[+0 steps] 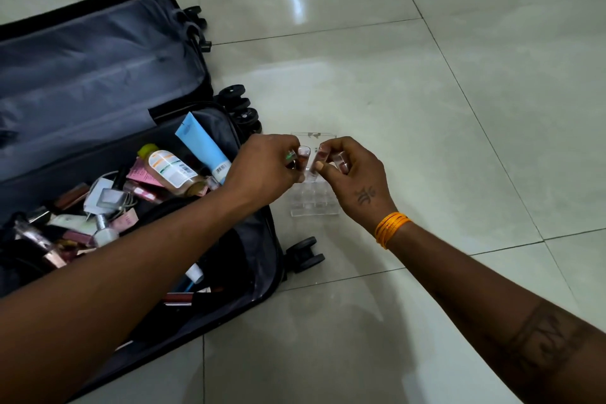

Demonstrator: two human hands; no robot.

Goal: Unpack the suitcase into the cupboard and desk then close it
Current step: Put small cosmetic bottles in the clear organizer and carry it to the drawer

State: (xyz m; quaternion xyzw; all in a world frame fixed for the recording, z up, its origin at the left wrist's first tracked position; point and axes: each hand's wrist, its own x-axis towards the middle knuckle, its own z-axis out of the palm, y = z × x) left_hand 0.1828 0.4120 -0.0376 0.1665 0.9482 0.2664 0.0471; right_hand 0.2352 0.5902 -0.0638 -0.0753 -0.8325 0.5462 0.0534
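A black suitcase lies open on the floor at the left, its near half full of cosmetics: a blue tube, a brown bottle with a yellow cap, several lip glosses. Just right of it a clear acrylic organizer with small compartments stands on the tiles. My left hand and my right hand meet above the organizer. Each pinches small lipstick tubes, and one tube hangs over the compartments. The organizer's far part is hidden by my fingers.
Glossy pale floor tiles spread to the right and ahead. The suitcase wheels stick out towards the organizer, with another pair of wheels nearer me. An orange bangle sits on my right wrist.
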